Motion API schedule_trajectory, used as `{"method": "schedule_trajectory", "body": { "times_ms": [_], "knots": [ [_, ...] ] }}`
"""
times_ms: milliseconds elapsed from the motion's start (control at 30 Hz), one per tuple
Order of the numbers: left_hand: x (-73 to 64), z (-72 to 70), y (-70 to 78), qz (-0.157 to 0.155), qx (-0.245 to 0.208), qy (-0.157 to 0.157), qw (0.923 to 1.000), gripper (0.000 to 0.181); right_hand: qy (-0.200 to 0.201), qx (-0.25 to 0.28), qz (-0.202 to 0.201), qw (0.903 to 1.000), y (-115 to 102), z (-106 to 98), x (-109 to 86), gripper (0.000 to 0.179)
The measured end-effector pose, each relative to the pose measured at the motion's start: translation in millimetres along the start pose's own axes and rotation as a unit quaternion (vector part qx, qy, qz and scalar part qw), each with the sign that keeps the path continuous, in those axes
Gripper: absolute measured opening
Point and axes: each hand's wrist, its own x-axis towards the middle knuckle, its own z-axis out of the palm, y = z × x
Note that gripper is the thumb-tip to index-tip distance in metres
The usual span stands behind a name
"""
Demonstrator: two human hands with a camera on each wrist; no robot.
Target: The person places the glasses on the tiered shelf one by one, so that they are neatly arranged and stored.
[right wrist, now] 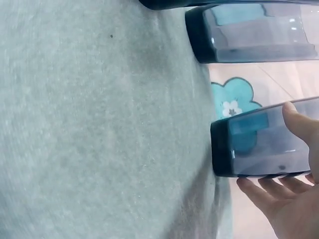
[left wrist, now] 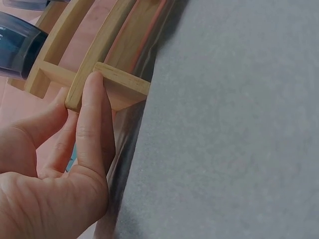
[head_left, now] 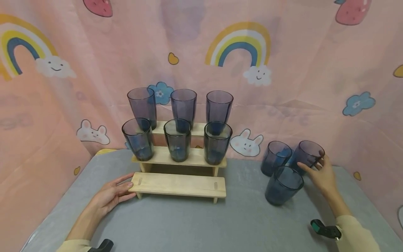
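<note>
A three-step wooden stand (head_left: 179, 184) sits on the table, with blue-tinted glasses upright on its upper two steps. The lowest step is bare. My left hand (head_left: 110, 196) pinches the left end of that lowest board, thumb on one face and fingers on the other, as the left wrist view shows with the board end (left wrist: 82, 84). At the right, my right hand (head_left: 324, 178) grips a blue glass (head_left: 306, 155) between thumb and fingers. In the right wrist view this glass (right wrist: 259, 149) has its base toward the table. Two more glasses stand beside it, one nearer glass (head_left: 283, 185) and one to the left (head_left: 274, 161).
A grey cloth covers the table (head_left: 195, 227). Behind it hangs a pink curtain (head_left: 126, 52) printed with rainbows and rabbits. The middle-step glass (head_left: 177, 141) and the top-step glass (head_left: 184, 105) stand in rows close together.
</note>
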Motion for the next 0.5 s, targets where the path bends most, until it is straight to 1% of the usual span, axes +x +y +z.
{"method": "schedule_trajectory", "body": {
  "times_ms": [167, 300, 367, 500],
  "knots": [
    [0.3, -1.0, -0.8, -0.003, -0.004, -0.004, 1.0, 0.076, 0.02, -0.03, 0.024, 0.9991, -2, -1, -0.4, 0.101],
    [0.1, -0.9, -0.3, -0.002, -0.005, -0.007, 1.0, 0.078, 0.032, -0.042, 0.039, 0.9978, -6, -2, -1.7, 0.103],
    [0.4, -0.7, -0.1, -0.001, -0.005, -0.009, 0.9999, 0.078, 0.037, -0.048, 0.036, 0.9975, -7, -3, -2.8, 0.103],
    [1.0, -0.7, -0.3, -0.001, -0.004, -0.008, 1.0, 0.078, 0.052, -0.064, 0.017, 0.9965, -12, -5, -4.7, 0.099]
  ]
}}
